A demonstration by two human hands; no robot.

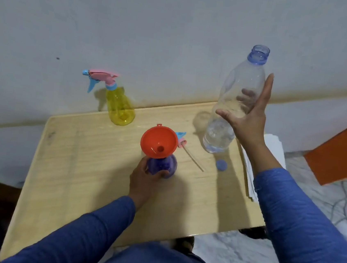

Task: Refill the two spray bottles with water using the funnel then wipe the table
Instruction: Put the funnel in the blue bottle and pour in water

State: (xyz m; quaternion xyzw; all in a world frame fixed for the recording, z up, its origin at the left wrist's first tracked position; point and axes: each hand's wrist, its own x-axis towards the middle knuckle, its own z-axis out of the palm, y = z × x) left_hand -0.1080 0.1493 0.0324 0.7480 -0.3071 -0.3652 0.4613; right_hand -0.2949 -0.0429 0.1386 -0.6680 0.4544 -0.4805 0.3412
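Plainly, the risks sit around the pour and the two grips.

- The left hand curls round the purple spray bottle near the middle of the table, with the orange funnel seated in its neck. The funnel sits loose and top-heavy, so a knock from the big bottle could tip it and spill water.
- The right hand holds the clear water bottle off the table, uncapped, thumb on the near side and fingers showing through the far side. The grip looks loose, fingers fairly straight, so a wet bottle might slip.
- Little water seems left in it; it may not fill both bottles.
- The yellow spray bottle stands capped by the wall, not yet opened.
- The loose sprayer head and the blue cap lie under the pouring path and could get swept off.
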